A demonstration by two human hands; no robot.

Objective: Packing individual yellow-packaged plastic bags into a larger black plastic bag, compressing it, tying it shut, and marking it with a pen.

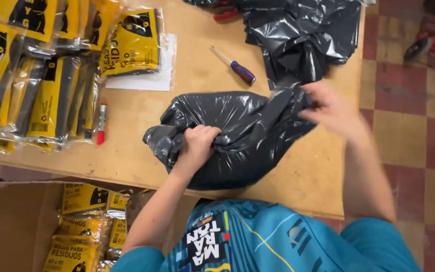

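We grip a crumpled black bag (237, 138) with both hands on a wooden table (197, 65).

Our left hand (197, 143) is fisted tight on the bag's folds at its 8 o'clock edge; our right hand (331, 108), blurred, pinches its 2 o'clock corner. The bag lies at the table's centre. More black bags (303, 35) heap at 1 o'clock, a screwdriver (235, 65) at 12, yellow packs (41, 75) and a red marker (101, 123) at 9, a box (11, 221) of packs at 7.
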